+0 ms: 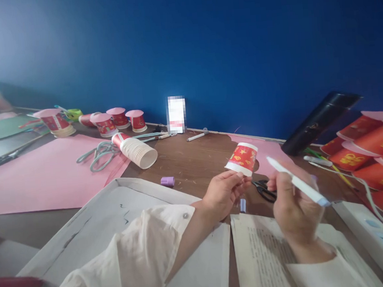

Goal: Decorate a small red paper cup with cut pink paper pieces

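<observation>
My left hand [223,193] pinches the rim of a red paper cup [243,158] with gold print, held tilted above the wooden table [193,161]. My right hand [292,202] is closed around a white pen [297,181] whose tip points up and left toward the cup. Black scissors [264,190] lie on the table just below and between the two hands. A small pale cap [242,205] stands near my left fingers.
A stack of paper cups [135,150] lies on its side by a teal cord [101,153] and pink paper [48,172]. Decorated cups [110,121] line the blue wall. Red cut pieces [374,147], a white power strip [377,235], a purple cap [167,181] and an open book [266,257] surround me.
</observation>
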{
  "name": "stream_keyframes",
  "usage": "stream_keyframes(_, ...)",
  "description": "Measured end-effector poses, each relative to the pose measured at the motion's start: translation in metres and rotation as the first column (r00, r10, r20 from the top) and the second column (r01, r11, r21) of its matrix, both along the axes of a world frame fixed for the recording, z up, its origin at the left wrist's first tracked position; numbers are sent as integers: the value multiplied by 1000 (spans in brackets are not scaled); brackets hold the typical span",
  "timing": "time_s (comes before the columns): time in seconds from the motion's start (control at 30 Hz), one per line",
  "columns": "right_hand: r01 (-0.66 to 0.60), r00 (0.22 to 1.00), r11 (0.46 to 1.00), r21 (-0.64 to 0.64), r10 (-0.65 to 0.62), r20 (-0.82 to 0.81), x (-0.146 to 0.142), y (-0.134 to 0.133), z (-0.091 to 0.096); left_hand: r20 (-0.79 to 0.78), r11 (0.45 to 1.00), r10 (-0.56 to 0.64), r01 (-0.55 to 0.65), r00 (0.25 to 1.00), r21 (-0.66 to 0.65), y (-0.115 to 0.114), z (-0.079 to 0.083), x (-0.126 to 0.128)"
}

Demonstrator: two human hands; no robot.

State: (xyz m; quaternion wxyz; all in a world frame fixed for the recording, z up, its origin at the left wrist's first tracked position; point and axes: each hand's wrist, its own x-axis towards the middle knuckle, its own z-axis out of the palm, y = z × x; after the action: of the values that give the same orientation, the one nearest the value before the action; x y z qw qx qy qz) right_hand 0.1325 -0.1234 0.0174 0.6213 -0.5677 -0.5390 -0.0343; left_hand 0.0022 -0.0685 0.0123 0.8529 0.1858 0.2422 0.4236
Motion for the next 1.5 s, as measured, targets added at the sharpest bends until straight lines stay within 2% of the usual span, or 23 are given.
stream_keyframes(0.1, -40, 991, 999, -35, 44, 123, 0, -4, -6, 28, 999, 31, -32, 999, 31, 1, -4, 1)
stream_keyframes(0.3, -3, 957, 999, -47, 17, 290, 1, -6, -5, 35, 998, 34, -36, 999, 59, 2, -9, 3)
stream_keyframes(0.63, 54, 947, 996, -69, -29, 319, 0, -2, -3, 24, 997, 14, -16, 1000, 69, 3, -11, 3)
stream_keyframes(1.0, 21, 944, 997, -68, 2, 329, 0, -2, -1, 29, 998, 13, -15, 999, 55, 1, -6, 2)
stream_keyframes(1.2, 88, 943, 994, -71, -60, 327, 1, -4, -3, 12, 999, 21, -21, 1000, 41, 2, -6, 2)
stream_keyframes(1.37, 29, 944, 997, -65, -6, 329, -1, -3, -3, 38, 999, 20, -22, 999, 38, 2, -7, 3)
stream_keyframes(1.5, 57, 942, 997, -55, -36, 334, -3, -2, -1, 32, 999, 20, -21, 999, 34, 2, -7, 3)
